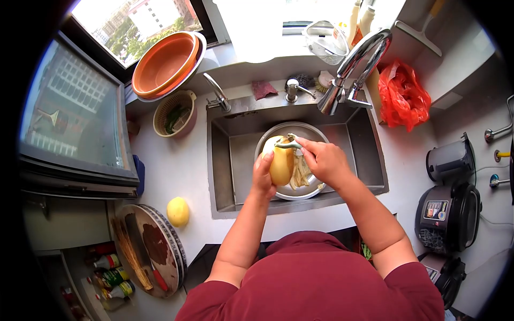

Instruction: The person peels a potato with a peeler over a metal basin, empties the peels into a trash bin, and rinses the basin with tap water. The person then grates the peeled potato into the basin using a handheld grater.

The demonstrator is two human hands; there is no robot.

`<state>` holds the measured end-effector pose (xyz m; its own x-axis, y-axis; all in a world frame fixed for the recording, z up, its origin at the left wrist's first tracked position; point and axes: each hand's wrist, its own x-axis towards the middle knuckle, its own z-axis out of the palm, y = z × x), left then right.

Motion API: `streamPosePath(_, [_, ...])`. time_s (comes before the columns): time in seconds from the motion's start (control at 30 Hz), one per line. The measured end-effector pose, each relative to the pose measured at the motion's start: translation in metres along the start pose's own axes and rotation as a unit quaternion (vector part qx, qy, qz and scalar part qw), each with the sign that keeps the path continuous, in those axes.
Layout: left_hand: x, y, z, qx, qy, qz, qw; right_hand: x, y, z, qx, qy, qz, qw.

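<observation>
1. The left grip is pinching a large yellow oblong vegetable, with the left hand wrapped around its lower left side and the thumb along its flank.
2. The right grip is closed on a peeler with a pale green handle. The right hand holds it against the vegetable's upper end.
3. Much of the vegetable's visible surface looks pale and bare, while a browner band on its right side seems to have skin on it. Peeling looks well advanced, with that band apparently left; the underside is hidden, so I cannot tell about it.
4. Below both hands, a round metal bowl sits inside the sink. Pale peelings lie in the bowl, beside the vegetable.
5. A smaller yellow piece rests on the desk, left of the sink. It looks peeled all over, though its underside does not show.
6. Further out, a round board carries a red-handled knife, and a basket holds greens. The faucet rises behind the sink; a red bag lies right of it.
</observation>
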<state>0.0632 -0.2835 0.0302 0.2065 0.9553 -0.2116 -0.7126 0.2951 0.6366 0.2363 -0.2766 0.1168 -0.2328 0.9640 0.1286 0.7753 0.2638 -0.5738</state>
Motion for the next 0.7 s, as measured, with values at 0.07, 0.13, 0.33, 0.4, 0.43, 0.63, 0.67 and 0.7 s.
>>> streamPosePath(0.07, [0.003,-0.007,0.005,-0.040,0.042,-0.008,0.998,-0.011,0.000,0.010,-0.009,0.044,-0.017,0.999])
streamPosePath(0.13, [0.009,-0.019,0.004,-0.066,0.069,-0.015,0.995,-0.019,0.001,0.016,-0.015,0.040,0.005,0.999])
streamPosePath(0.33, [0.023,-0.033,0.011,-0.141,0.134,-0.052,0.980,-0.043,0.003,0.023,0.001,0.051,0.029,0.998])
streamPosePath(0.4, [0.031,-0.040,0.006,-0.178,0.168,-0.060,0.968,-0.052,0.003,0.022,0.004,0.026,0.057,0.998])
streamPosePath(0.43, [0.037,-0.037,0.004,-0.185,0.188,-0.058,0.963,-0.059,0.006,0.024,0.016,0.024,0.058,0.998])
streamPosePath(0.63, [0.051,-0.022,-0.015,-0.230,0.171,-0.049,0.957,-0.084,0.043,0.056,0.154,0.121,0.089,0.977])
streamPosePath(0.67, [0.047,-0.018,-0.011,-0.214,0.168,-0.041,0.961,-0.082,0.050,0.059,0.189,0.132,0.106,0.967])
streamPosePath(0.7, [0.043,-0.018,-0.010,-0.217,0.147,-0.044,0.964,-0.071,0.046,0.051,0.224,0.145,0.123,0.956])
